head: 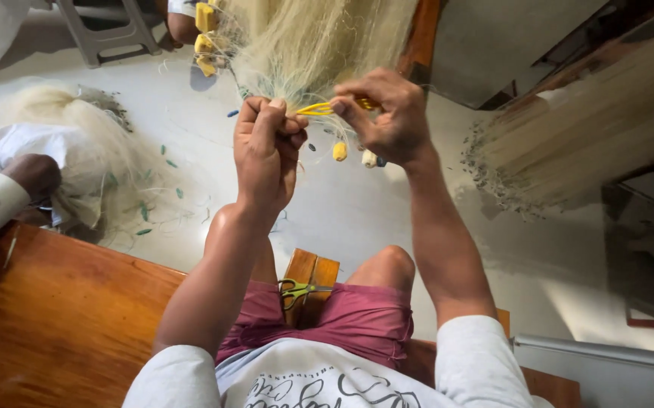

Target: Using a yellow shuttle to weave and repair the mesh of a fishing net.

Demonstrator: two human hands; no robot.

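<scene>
My left hand [268, 147] is closed in a fist around strands of a pale fishing net [304, 41] that hangs in front of me. My right hand [389, 113] pinches a yellow netting needle [318, 108], which points left toward the left fist. Small yellow floats [340, 151] dangle from the net just below both hands. More yellow floats [205, 38] hang at the net's upper left edge.
I sit on a wooden bench [55, 317] with small green-handled scissors [296, 291] between my thighs. Another person's sleeve and hand [9, 193] work a pile of pale net [77, 143] at left. A second net bundle [584, 128] hangs at right.
</scene>
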